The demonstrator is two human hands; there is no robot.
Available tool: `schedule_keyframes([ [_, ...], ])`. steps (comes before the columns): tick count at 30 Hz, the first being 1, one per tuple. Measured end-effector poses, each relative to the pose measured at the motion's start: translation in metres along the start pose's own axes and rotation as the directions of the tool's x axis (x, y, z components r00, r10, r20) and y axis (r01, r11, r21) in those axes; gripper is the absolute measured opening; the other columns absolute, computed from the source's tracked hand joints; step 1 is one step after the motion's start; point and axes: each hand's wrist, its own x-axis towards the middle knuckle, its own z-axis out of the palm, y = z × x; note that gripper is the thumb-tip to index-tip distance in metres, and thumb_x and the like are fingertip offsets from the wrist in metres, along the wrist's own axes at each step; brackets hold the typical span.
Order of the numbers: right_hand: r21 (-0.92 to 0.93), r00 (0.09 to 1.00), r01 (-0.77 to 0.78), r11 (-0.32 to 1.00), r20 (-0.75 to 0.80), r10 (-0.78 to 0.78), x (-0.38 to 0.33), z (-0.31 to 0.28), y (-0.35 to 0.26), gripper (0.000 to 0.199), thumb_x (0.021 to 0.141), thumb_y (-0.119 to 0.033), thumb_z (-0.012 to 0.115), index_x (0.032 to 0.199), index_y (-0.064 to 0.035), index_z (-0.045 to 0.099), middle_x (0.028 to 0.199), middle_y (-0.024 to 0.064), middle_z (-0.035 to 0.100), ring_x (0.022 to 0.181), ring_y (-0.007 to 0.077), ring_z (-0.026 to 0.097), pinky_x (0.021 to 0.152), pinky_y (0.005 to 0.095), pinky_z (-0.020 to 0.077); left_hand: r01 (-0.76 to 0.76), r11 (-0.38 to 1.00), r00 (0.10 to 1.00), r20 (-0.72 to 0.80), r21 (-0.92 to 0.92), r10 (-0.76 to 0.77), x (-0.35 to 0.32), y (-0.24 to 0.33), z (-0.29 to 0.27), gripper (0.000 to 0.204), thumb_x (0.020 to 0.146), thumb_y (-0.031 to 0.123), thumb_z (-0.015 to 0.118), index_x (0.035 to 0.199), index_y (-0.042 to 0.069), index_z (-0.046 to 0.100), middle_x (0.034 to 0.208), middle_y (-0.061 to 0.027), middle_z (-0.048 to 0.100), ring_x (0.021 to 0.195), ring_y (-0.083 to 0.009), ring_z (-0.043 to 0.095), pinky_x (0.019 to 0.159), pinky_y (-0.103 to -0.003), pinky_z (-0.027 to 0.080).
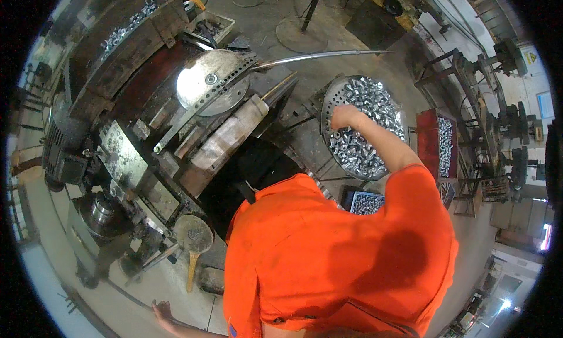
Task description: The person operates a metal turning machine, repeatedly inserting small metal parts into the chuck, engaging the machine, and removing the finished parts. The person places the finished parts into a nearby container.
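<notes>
Left of the person's orange shirt (328, 256) stands a big dark machine (146, 133) with a shiny round disc (208, 80) on top. Beside its right edge sits a round tray (328, 100) full of little silver nuts (369, 133). Right hand (346, 116) rests in the nuts, fist curled; I cannot tell what it holds. Left hand (162, 310) lies low near the machine's bottom edge, fingers spread.

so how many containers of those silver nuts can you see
4. A round tray under the right hand; a red bin to its right; a small crate by the orange shirt; a dark trough at top left. Others may be hidden.
</notes>
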Motion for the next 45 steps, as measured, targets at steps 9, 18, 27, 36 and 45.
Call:
schedule_keyframes([
  [9,0.877,0.817,0.448,-0.172,-0.48,-0.321,-0.05,-0.054,-0.01,0.036,0.066,0.001,0.045,0.094,0.0043,0.066,0.091,0.0104,0.066,0.073,0.0164,0.059,0.067,0.0255,0.0483,-0.147,0.279,0.933,0.039,0.949,0.358,-0.115,0.144,0.101,0.05,0.083,0.03,0.061,0.122,0.001,0.051,0.113,-0.0196,0.058,0.102,-0.0314,0.057,0.088,-0.038,0.044],
  [18,0.455,-0.031,0.781,-0.427,-0.656,-0.754,-0.101,-0.115,-0.263,0.047,0.054,-0.014,0.053,0.096,-0.0025,0.069,0.105,0.0151,0.062,0.089,0.0228,0.057,0.079,0.0303,0.0453,-0.319,0.94,0.658,0.685,-0.12,0.311,-0.178,0.17,0.345,0.035,0.092,0.03,0.049,0.095,-0.003,0.061,0.075,-0.0085,0.064,0.072,-0.0178,0.062,0.072,-0.03,0.047],
  [27,-0.061,-0.211,0.968,-0.243,-0.719,-0.662,-0.158,-0.116,-0.314,0.04,0.051,-0.009,0.057,0.09,-0.0053,0.067,0.111,0.0177,0.057,0.091,0.0303,0.056,0.08,0.0348,0.0452,0.198,0.827,0.57,0.748,-0.527,0.34,-0.193,0.14,0.37,0.045,0.093,0.042,0.042,0.084,0.001,0.058,0.067,-0.0082,0.061,0.057,-0.019,0.06,0.053,-0.031,0.049],
  [36,-0.172,-0.311,0.951,-0.259,-0.505,-0.805,-0.174,-0.126,-0.338,0.029,0.054,-0.01,0.06,0.082,-0.0026,0.063,0.102,0.018,0.056,0.088,0.034,0.056,0.077,0.0376,0.0469,-0.544,0.839,0.616,0.682,0.005,0.395,-0.171,0.159,0.333,0.039,0.089,0.034,0.054,0.074,-0.001,0.062,0.055,-0.0025,0.055,0.047,-0.0083,0.052,0.043,-0.024,0.04],
  [45,-0.148,-0.244,0.968,-0.205,-0.331,-0.912,-0.176,-0.152,-0.39,0.023,0.057,-0.012,0.062,0.078,-0.005,0.068,0.106,0.0229,0.059,0.095,0.0364,0.057,0.082,0.0377,0.0482,-0.487,0.873,0.653,0.669,0.012,0.355,-0.153,0.162,0.285,0.027,0.087,0.025,0.057,0.095,0.0,0.059,0.069,-0.003,0.06,0.055,-0.0082,0.054,0.047,-0.025,0.043],
])
